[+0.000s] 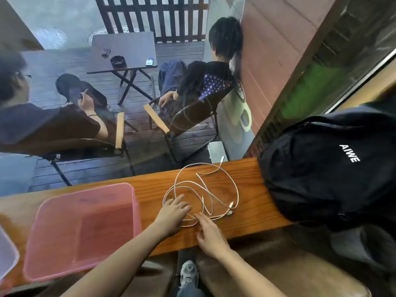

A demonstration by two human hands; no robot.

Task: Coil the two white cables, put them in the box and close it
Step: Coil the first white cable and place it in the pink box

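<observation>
Two white cables [222, 181] lie in loose tangled loops on the wooden counter [154, 185], one plug end reaching the far edge. My left hand [173, 213] rests flat with fingers spread on the left side of the loops. My right hand [209, 234] is at the near edge of the tangle, fingertips touching a strand, fingers apart. A pink translucent plastic box [132, 211] stands open on the counter to the left, with nothing inside that I can see.
A black backpack [321, 168] fills the counter's right end, close to the cables. A clear lid-like piece [6, 254] shows at the far left edge. Beyond the window, two people sit in chairs by a small table [128, 48].
</observation>
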